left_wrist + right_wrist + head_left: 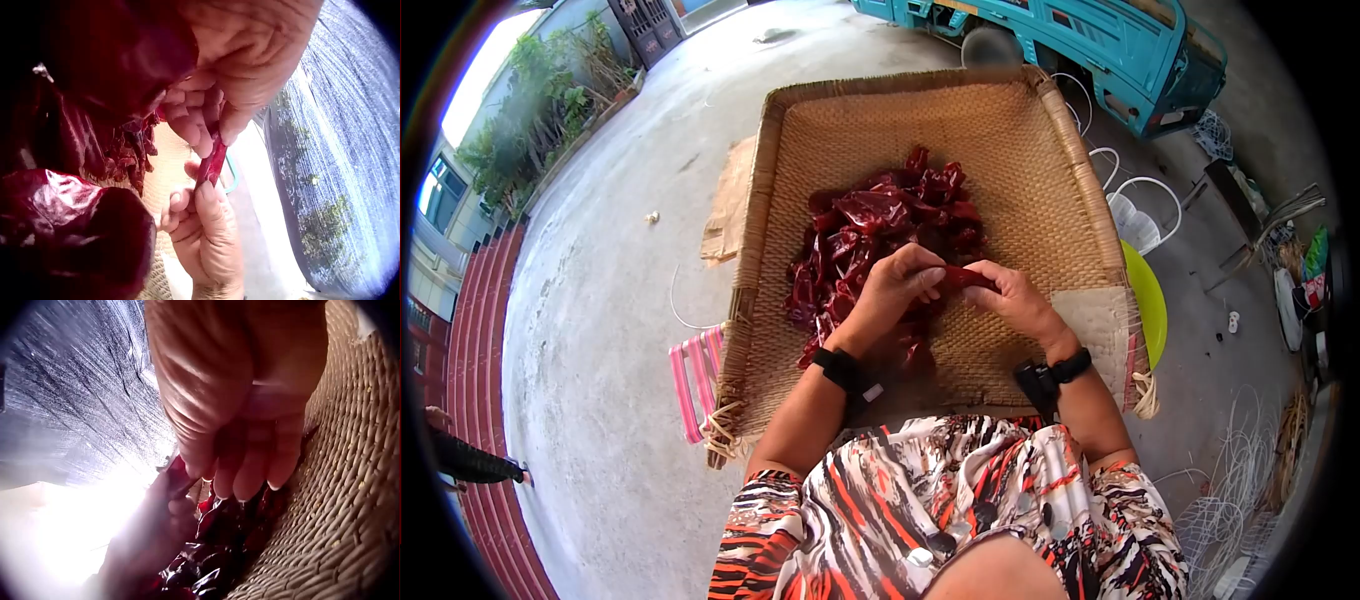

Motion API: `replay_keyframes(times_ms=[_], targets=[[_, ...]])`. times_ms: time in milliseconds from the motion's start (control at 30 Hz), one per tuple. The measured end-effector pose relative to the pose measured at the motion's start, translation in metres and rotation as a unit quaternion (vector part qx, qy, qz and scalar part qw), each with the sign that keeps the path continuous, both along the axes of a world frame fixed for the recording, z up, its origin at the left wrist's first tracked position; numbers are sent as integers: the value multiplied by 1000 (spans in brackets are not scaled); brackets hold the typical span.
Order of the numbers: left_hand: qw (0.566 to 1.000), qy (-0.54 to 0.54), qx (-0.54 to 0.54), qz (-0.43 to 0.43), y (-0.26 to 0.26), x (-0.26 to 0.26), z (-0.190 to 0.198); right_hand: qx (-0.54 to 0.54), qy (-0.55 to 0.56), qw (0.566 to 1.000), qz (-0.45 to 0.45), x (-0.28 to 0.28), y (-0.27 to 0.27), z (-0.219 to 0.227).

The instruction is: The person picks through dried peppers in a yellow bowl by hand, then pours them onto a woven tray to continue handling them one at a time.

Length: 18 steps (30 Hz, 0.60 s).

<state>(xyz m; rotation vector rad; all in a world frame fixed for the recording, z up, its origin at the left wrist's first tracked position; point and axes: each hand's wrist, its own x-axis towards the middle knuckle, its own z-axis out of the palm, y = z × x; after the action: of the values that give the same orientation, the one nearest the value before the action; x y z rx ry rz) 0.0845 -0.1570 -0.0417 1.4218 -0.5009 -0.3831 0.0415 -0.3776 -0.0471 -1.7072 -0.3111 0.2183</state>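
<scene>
A dark red dried pepper [967, 278] is held between both hands above the woven basket [1030, 140]. The left hand [896, 288] pinches one end, and the right hand [1020, 302] pinches the other. In the left wrist view the red piece [213, 164] spans the thumbs and fingers of the left hand [244, 69] and the right hand [209, 244]. The right wrist view shows the right hand [234, 394] with its thumb on the red piece [179, 475]. A pile of glossy red peppers [870, 215] lies in the basket, beneath and beyond the left hand.
A pink striped stool [698, 380] stands left of the basket, beside a cardboard piece [730, 205]. On the right are a yellow-green basin [1143, 300], a white bucket [1135, 222] and tangled white strands [1230, 500]. A teal vehicle [1090, 50] stands behind. Someone's dark-clothed limb [475, 458] shows far left.
</scene>
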Motion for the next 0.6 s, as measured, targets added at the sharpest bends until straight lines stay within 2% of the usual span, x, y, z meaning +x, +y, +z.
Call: replay_keyframes(times_ms=[167,200,267,300,333,367,400,433,500,567,600], targets=[[993,71,-45,-78,6,1,4,13,51,997,63,1,-3,-11],[996,59,-39,-54,6,1,5,10,60,995,78,1,-3,-11],[999,34,-26,-6,3,0,7,15,56,997,47,5,-5,-14],[998,-27,1,57,1,-1,11,17,54,998,31,6,-6,-13],[977,-151,77,130,2,1,8,56,43,997,-17,6,-8,-10],[930,-270,151,199,3,6,3,95,33,993,-65,6,-11,-5],[847,-408,224,256,7,14,-1,134,23,984,-113,5,-15,1],[791,-430,309,305,8,15,-1,194,1,968,-157,3,-20,8],[776,-402,355,332,14,22,-11,308,-40,920,-240,2,-34,22],[745,-416,394,344,18,23,-18,538,-69,806,-238,11,-67,16],[728,-422,413,349,19,23,-20,574,-93,778,-237,12,-84,9]])
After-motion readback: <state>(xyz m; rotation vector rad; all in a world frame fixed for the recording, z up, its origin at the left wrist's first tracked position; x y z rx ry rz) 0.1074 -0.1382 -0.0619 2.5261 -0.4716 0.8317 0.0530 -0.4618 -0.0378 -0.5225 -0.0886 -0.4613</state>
